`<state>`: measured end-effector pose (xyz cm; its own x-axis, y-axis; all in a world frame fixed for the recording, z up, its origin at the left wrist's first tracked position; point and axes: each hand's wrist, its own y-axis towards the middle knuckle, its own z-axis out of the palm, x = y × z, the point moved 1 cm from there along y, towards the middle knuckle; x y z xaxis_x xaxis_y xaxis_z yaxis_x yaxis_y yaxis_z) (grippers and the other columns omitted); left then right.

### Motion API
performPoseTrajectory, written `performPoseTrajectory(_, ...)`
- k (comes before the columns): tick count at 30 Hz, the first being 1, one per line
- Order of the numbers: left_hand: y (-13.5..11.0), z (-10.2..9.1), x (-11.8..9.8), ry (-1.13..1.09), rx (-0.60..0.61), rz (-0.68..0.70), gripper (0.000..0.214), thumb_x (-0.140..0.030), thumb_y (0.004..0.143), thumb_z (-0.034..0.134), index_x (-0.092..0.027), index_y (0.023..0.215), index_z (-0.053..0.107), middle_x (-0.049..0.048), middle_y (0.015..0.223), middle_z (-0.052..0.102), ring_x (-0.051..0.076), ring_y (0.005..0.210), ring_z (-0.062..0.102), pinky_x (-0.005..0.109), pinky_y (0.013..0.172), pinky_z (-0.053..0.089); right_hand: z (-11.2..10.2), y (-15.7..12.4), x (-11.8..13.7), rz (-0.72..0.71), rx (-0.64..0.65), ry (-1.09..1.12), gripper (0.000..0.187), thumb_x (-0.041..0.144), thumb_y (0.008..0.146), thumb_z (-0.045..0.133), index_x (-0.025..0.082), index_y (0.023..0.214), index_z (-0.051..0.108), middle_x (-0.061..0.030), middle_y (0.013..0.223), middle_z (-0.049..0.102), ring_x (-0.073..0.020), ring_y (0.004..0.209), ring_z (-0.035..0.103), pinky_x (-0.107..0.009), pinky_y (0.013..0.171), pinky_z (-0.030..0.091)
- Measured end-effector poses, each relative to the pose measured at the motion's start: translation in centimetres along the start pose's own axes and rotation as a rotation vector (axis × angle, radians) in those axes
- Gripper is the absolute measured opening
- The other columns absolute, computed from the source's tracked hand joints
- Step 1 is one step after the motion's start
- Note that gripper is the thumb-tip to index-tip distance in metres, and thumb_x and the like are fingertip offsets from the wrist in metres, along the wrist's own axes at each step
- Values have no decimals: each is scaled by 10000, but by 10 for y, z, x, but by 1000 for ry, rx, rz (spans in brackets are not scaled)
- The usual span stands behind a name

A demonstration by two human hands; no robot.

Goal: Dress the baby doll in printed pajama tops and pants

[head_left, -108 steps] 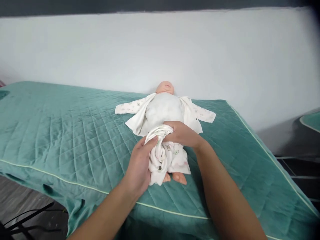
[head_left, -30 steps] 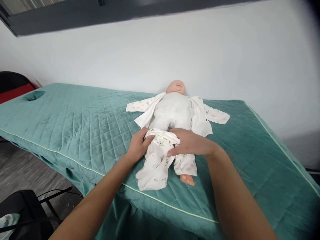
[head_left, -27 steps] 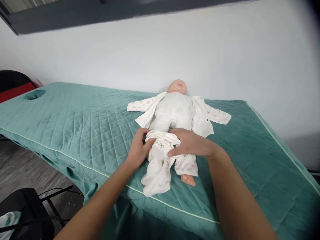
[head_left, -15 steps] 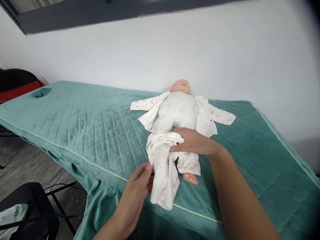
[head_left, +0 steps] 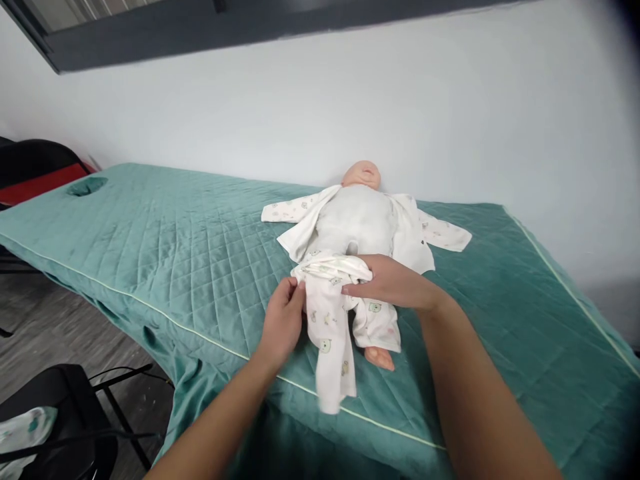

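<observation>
A baby doll (head_left: pixel 357 213) lies on its back, its head toward the wall and a white printed jacket (head_left: pixel 305 217) spread open under its white cloth torso. White baby pants (head_left: pixel 327 333) with small green prints cover its lower part. One foot (head_left: pixel 380 358) pokes out of the right-hand pant leg, while the left-hand leg hangs limp toward the bed's front edge. My left hand (head_left: pixel 285 313) pinches the pants at the left side of the waistband. Fingers of my right hand (head_left: pixel 387 283) are closed on the waistband near the middle, partly hidden in the fabric.
The doll rests on a bed with a green quilted cover (head_left: pixel 200 247) that has a face hole (head_left: pixel 87 187) at the far left. A white wall (head_left: pixel 320 113) runs behind. At lower left stands a black chair (head_left: pixel 65 413) with a printed cloth (head_left: pixel 27 430) on it.
My left hand has moved up from beside the loose pant leg to the waistband and taken hold there. The left-hand pant leg has straightened and narrowed. My right hand stays almost in place.
</observation>
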<state>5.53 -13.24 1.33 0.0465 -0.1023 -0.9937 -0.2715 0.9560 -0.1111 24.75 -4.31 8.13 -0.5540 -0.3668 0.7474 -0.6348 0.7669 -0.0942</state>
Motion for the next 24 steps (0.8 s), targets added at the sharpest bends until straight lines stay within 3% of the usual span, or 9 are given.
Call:
performPoseTrajectory(6, 58, -5, -4, 311, -12, 263, 245, -383, 969, 490, -186, 904, 620, 44, 898, 692, 185, 832, 607, 281, 750, 425, 5, 5, -5, 20, -91, -103, 327, 415, 842, 659, 284, 1137, 715, 0, 1084, 763, -274, 993, 691, -347, 816, 504)
performPoseTrajectory(12, 86, 6, -10, 696, -12, 448, 252, -310, 999, 403, -192, 1014, 625, 97, 967, 699, 243, 891, 630, 326, 781, 418, 7, 9, -6, 5, -179, -142, 233, 406, 863, 619, 253, 1015, 706, -13, 1050, 754, -259, 965, 679, -344, 828, 482)
performPoseTrajectory(16, 91, 11, -10, 774, -8, 478, 299, -321, 1016, 352, -186, 1057, 616, 121, 1020, 693, 265, 948, 628, 344, 819, 427, 8, 11, -5, 13, -260, -72, 234, 369, 879, 579, 255, 1047, 696, -4, 1090, 748, -250, 1008, 668, -341, 871, 479)
performPoseTrajectory(24, 86, 10, -4, 760, -76, 404, 273, -353, 1017, 373, -208, 1026, 604, 93, 931, 691, 245, 850, 622, 315, 758, 412, 15, 19, -7, 109, -433, -133, 227, 350, 861, 529, 260, 998, 686, -30, 908, 746, -260, 868, 648, -344, 751, 487)
